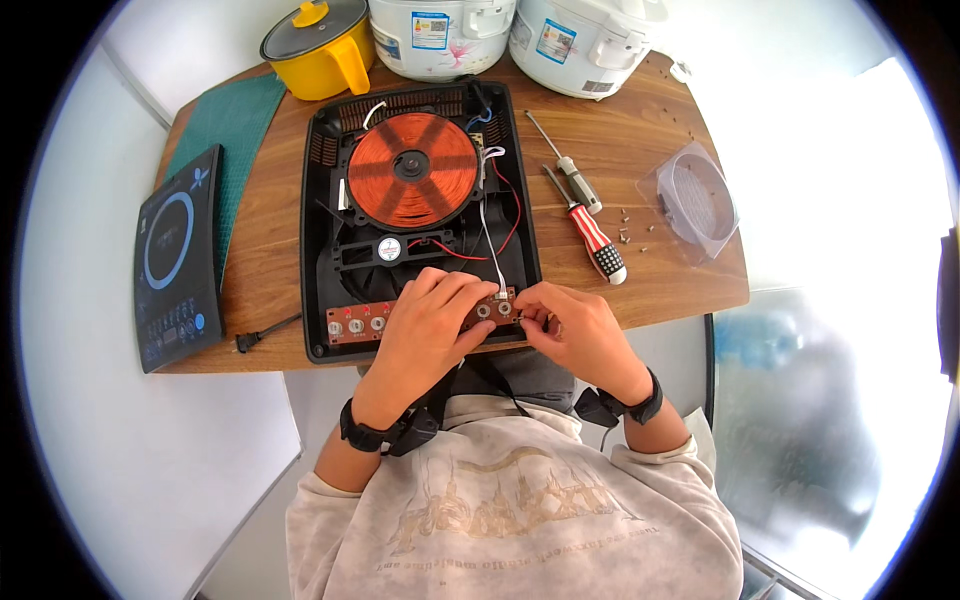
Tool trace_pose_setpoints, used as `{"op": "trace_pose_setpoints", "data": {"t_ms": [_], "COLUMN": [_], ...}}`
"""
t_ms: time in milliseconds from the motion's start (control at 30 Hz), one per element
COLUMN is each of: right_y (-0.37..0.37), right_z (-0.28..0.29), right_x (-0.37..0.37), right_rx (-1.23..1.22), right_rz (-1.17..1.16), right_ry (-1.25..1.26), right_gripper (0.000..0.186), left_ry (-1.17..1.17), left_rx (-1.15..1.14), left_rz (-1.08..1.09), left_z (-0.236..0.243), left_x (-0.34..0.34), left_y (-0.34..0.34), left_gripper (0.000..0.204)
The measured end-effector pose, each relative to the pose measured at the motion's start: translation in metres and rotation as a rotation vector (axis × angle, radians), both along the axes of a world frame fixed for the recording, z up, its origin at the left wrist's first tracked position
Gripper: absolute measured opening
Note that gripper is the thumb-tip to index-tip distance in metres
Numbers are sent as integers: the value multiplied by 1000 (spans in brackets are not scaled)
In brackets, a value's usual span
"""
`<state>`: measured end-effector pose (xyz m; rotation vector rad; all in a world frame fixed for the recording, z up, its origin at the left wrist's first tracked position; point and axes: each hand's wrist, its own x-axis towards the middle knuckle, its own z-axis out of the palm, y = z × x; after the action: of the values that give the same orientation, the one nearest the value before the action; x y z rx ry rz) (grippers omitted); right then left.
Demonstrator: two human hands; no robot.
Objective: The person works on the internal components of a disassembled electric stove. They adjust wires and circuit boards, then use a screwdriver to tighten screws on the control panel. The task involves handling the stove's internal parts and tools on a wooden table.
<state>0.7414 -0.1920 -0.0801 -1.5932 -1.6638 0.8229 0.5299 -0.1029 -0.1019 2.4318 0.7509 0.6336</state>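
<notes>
In the head view, the brown circuit board (pixel 345 326) lies along the near end of the open black casing (pixel 313 235), on the table (pixel 655 140). The left hand (pixel 424 318) arches over its middle, fingers touching it; gripping or merely steadying, I can't tell. At its right end, the right hand (pixel 580 325) has thumb and fingers narrowed almost together, any tiny piece between them hidden. Farther in sits the copper-coloured coil (pixel 385 172); to the right, two screwdrivers (pixel 597 245) beside loose screws (pixel 624 238); left, a black glass panel (pixel 178 262).
</notes>
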Motion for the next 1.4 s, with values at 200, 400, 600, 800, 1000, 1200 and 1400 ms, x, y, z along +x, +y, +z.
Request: {"op": "trace_pose_setpoints", "data": {"t_ms": [200, 400, 600, 800, 1000, 1200, 1400], "right_y": [-2, -2, -2, -4, -4, 5, 7], "right_z": [-9, -14, -24, -25, -31, -20, -22], "right_x": [-16, -33, -47, -61, -79, -85, -90], "right_rx": [76, 105, 161, 110, 115, 6, 29], "right_rz": [44, 88, 64, 48, 30, 42, 67], "right_ry": [-113, -161, -214, -181, -187, -194, -191], "right_gripper": [11, 10, 11, 10, 8, 8, 6], "left_ry": [-20, -21, -26, -31, -41, -64, -53], "left_rx": [-3, -4, 1, 13, 12, 16, 14], "left_rz": [-7, -7, -14, -16, -19, -19, -12], "left_z": [-8, -13, -22, -26, -29, -31, -33], "left_x": [-21, -36, -47, -60, -74, -82, -88], "left_y": [0, -2, -2, -2, -2, 0, 1], "left_gripper": [43, 44, 44, 44, 44, 43, 43]}}
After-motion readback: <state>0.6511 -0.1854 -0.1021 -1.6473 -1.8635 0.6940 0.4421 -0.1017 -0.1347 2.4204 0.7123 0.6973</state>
